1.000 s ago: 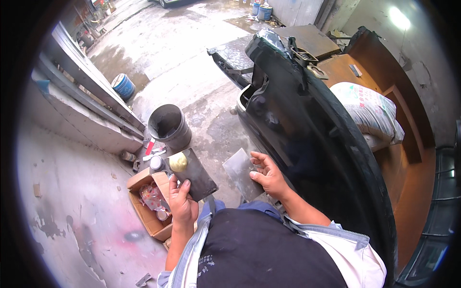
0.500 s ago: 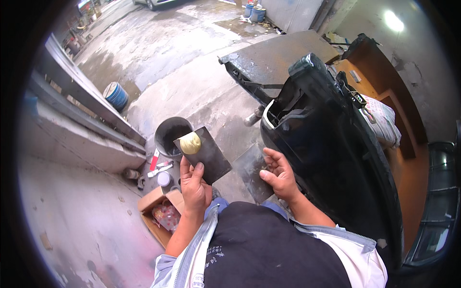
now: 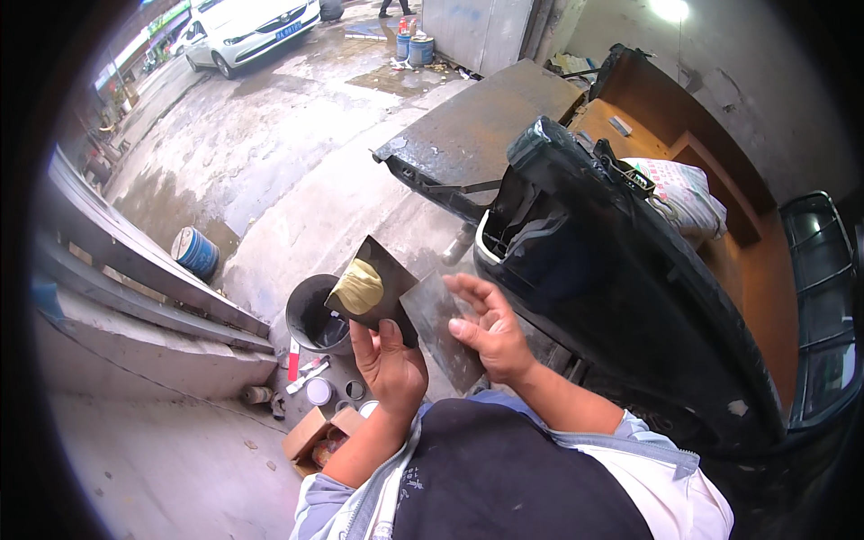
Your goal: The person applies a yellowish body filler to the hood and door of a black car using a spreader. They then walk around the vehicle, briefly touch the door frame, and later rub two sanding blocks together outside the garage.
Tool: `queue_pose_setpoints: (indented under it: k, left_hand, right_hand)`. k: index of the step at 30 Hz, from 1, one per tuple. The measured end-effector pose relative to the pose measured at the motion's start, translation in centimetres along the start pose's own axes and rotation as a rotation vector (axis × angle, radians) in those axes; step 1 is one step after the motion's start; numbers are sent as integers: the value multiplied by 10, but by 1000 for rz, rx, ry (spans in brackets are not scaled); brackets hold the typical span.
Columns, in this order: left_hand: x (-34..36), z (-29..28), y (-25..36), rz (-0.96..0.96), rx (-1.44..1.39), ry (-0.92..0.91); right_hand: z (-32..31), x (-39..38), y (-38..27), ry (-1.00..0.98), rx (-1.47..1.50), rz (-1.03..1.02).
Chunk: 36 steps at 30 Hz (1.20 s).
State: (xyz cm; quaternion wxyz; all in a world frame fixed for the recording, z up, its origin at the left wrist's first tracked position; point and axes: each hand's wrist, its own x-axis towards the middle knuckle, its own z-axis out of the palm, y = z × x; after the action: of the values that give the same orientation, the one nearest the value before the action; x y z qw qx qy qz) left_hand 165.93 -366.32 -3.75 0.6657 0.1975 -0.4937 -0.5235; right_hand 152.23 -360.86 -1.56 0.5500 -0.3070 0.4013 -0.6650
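Observation:
My left hand [image 3: 396,371] grips a dark rectangular plate [image 3: 392,286] by its lower edge, thumb on top. A flattened lump of pale yellow putty [image 3: 358,287] sits on the plate's far left part. My right hand [image 3: 497,340] pinches a thin grey metal spreader [image 3: 438,326] between thumb and fingers. The spreader's left side meets or overlaps the dark plate's right edge; whether they touch I cannot tell. To the right of my right hand stands a large black car body panel [image 3: 621,270].
A dark bucket [image 3: 301,310] stands beyond my left hand. Near it lie a red-and-white tool [image 3: 294,358], a round-lidded tub [image 3: 319,391] and a cardboard box [image 3: 306,430]. A blue pail [image 3: 195,253] is farther left. A white car [image 3: 247,31] stands at the back.
The spreader and the dark plate have come together. The putty looks flatter and more spread out. My view has shifted, bringing more of the white car into sight.

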Motion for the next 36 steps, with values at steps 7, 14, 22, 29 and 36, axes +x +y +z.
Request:
queue_pose_setpoints:
  k: [7, 14, 22, 29, 36]
  left_hand:
    - [6, 4, 4, -177, -410, -85]
    - [15, -1, 1, -264, -461, -193]
    - [27, 17, 17, -459, -339, -158]
    - [30, 13, 31, -428, -220, -334]
    - [26, 11, 36, -561, -104, -397]
  right_hand:
    - [-16, -2, -5, -71, -193, -161]
    - [-32, -2, -14, -154, -226, -182]
    - [-51, 5, -17, -163, -289, -223]
    - [-35, 18, -36, -223, -256, -231]
    - [-28, 21, -39, -226, -202, -320]
